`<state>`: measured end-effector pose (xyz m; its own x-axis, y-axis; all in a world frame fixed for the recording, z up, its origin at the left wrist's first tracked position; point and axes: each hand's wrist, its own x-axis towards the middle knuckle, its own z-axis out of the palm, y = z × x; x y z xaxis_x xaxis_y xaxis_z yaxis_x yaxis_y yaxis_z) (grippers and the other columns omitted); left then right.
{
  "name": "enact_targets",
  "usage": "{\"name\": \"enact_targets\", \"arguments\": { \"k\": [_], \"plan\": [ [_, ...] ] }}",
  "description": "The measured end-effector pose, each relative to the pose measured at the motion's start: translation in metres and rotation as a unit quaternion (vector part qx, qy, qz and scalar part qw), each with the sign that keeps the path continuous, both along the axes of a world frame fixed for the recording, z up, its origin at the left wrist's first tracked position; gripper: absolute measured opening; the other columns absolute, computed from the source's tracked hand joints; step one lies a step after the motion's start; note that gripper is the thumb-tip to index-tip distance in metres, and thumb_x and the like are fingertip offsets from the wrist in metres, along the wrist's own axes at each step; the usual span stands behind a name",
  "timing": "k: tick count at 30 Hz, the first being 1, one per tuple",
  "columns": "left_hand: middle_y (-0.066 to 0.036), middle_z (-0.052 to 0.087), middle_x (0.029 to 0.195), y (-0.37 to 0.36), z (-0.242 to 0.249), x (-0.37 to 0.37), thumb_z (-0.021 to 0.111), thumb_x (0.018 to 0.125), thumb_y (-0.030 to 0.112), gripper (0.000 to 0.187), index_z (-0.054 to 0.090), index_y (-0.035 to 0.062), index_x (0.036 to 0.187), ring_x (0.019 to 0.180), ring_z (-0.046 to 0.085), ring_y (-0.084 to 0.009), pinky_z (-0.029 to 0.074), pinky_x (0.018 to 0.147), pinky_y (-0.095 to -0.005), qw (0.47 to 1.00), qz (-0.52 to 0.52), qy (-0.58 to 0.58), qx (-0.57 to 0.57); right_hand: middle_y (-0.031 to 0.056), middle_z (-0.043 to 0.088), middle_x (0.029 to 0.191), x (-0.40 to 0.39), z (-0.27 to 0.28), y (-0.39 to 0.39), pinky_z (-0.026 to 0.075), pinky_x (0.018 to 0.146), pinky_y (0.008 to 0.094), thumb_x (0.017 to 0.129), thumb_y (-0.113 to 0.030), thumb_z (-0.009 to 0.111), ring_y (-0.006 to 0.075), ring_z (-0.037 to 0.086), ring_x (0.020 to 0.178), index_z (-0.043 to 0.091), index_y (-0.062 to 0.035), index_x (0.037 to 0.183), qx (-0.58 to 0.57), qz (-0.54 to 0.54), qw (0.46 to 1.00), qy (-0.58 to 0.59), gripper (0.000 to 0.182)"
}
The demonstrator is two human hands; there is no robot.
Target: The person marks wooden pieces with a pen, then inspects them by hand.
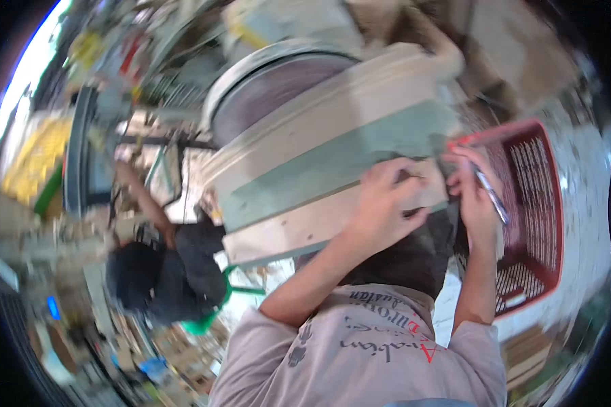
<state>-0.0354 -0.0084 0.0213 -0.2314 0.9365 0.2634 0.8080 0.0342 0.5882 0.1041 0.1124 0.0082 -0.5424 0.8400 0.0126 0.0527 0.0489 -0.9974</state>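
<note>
Head view, blurred and tilted. Left hand (387,203) spread flat, pressing on board (332,169) near its end edge; nothing gripped. Right hand (474,197) closed around pen (490,193) at same edge, just beside left hand. Red crate (546,203) close beyond right hand. Another person (163,271) crouched past board's far side, well apart.

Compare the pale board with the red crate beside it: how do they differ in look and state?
The board is pale with a green band, while the crate is red. The board's face is solid, whereas the crate's walls are slotted. A grey-shirted person's hand lies flat on the board, not on the crate. Both sit directly in front of that person.
</note>
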Motion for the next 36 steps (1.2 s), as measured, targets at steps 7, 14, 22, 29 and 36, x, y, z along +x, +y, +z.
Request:
{"name": "enact_targets", "arguments": {
  "k": [7, 14, 22, 29, 36],
  "plan": [
    [-0.012, 0.051, 0.115, -0.005, -0.005, 0.001, 0.077, 0.065, 0.020, 0.038, 0.062, 0.0100, 0.099, 0.110, 0.047, -0.0333, 0.038, 0.092, -0.0471, 0.998, 0.022, -0.027, 0.044, 0.0093, 0.064, 0.112, -0.004, -0.007, 0.007, 0.046, 0.061, 0.0224, 0.101, -0.025, 0.044, 0.0102, 0.058, 0.075, 0.057, -0.0035, 0.121, 0.127, 0.003, 0.990, -0.068, 0.031],
    [-0.014, 0.063, 0.108, -0.031, 0.063, -0.046, 0.076, 0.069, 0.015, 0.027, 0.069, 0.0097, 0.094, 0.107, 0.055, -0.0355, 0.046, 0.091, -0.0428, 0.990, -0.015, -0.017, 0.136, 0.0048, 0.064, 0.108, -0.011, 0.003, -0.002, 0.048, 0.066, 0.0241, 0.100, -0.033, 0.045, 0.0094, 0.057, 0.078, 0.057, -0.0085, 0.122, 0.074, -0.036, 0.994, -0.073, 0.035],
    [-0.013, 0.063, 0.119, -0.127, 0.191, -0.113, 0.071, 0.080, 0.004, 0.033, 0.065, -0.0014, 0.112, 0.105, 0.060, -0.0171, 0.048, 0.089, -0.0317, 0.970, 0.087, -0.112, 0.200, 0.0052, 0.066, 0.102, -0.012, 0.002, -0.006, 0.048, 0.061, 0.0246, 0.099, -0.035, 0.047, 0.0106, 0.058, 0.074, 0.058, -0.0068, 0.118, 0.087, -0.056, 0.994, -0.029, 0.036],
    [-0.016, 0.062, 0.119, -0.214, 0.220, -0.141, 0.063, 0.089, 0.012, 0.038, 0.057, -0.0059, 0.122, 0.111, 0.058, -0.0191, 0.042, 0.098, -0.0327, 0.974, 0.105, -0.044, 0.196, 0.0059, 0.066, 0.103, -0.010, -0.001, -0.004, 0.048, 0.061, 0.0244, 0.099, -0.036, 0.047, 0.0111, 0.058, 0.073, 0.058, -0.0069, 0.118, 0.105, -0.049, 0.993, -0.038, 0.036],
    [-0.014, 0.063, 0.116, -0.245, 0.223, -0.143, 0.062, 0.090, 0.020, 0.043, 0.054, -0.0062, 0.124, 0.107, 0.059, -0.0173, 0.041, 0.096, -0.0301, 0.973, 0.137, -0.069, 0.173, 0.0057, 0.065, 0.104, -0.012, 0.000, -0.005, 0.048, 0.061, 0.0239, 0.099, -0.036, 0.046, 0.0103, 0.058, 0.075, 0.058, -0.0076, 0.119, 0.108, -0.053, 0.992, -0.043, 0.036]
  ]
}}
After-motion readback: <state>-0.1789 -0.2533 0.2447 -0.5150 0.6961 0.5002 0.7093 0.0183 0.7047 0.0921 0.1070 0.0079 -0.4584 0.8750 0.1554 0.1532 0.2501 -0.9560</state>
